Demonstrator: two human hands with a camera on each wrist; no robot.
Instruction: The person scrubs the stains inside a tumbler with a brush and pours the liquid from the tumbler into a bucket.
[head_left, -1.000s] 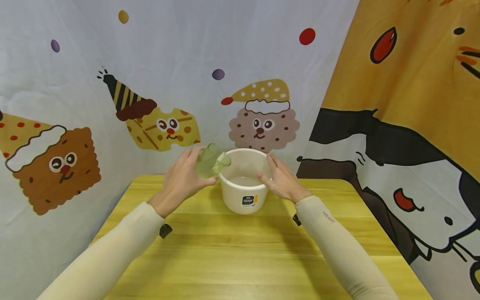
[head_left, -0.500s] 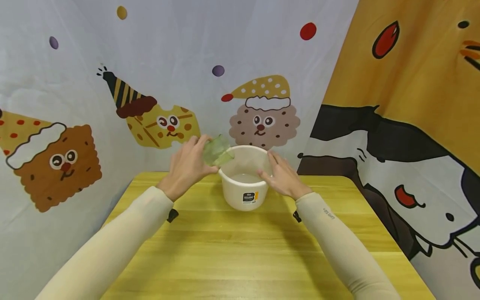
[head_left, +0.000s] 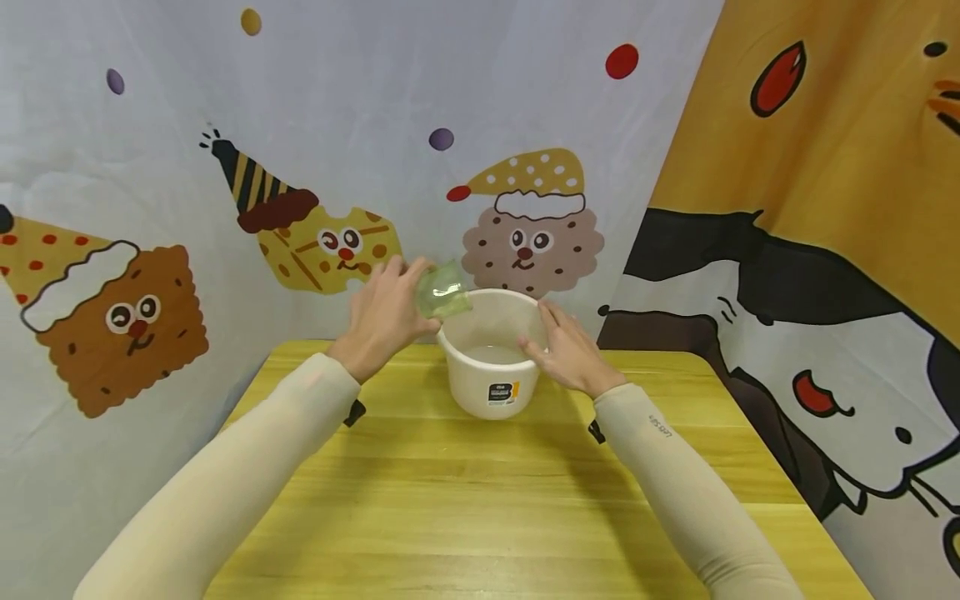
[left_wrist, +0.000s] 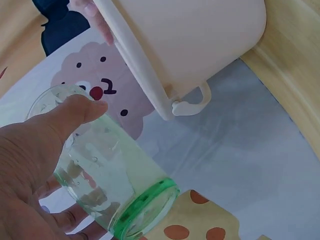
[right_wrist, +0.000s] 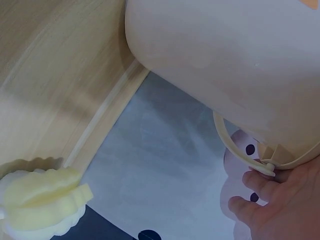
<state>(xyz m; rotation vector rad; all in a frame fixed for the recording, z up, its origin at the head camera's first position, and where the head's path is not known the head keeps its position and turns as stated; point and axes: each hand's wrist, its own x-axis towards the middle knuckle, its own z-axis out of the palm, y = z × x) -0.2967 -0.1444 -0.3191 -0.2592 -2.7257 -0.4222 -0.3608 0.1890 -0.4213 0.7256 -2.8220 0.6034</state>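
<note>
My left hand (head_left: 386, 312) grips a clear green-tinted glass (head_left: 444, 292) and holds it tipped sideways, its mouth at the left rim of a white plastic bucket (head_left: 491, 396). In the left wrist view, droplets cling to the wall of the glass (left_wrist: 95, 170), and its base has a bright green ring. A little cloudy liquid (head_left: 491, 354) appears to lie in the bottom of the bucket. On the bucket's right side, my right hand (head_left: 568, 354) holds the rim, thumb on the inside and fingers outside, near the handle hinge (right_wrist: 269, 166).
The bucket stands upright toward the back of a wooden table (head_left: 465, 500). A yellow-and-white sponge brush head (right_wrist: 45, 200) shows in the right wrist view, low on the left. A cartoon-printed cloth (head_left: 360, 100) hangs directly behind the table.
My left hand has raised the glass and shifted it right, tipping it further over the bucket's rim. My right hand keeps its hold on the bucket.
</note>
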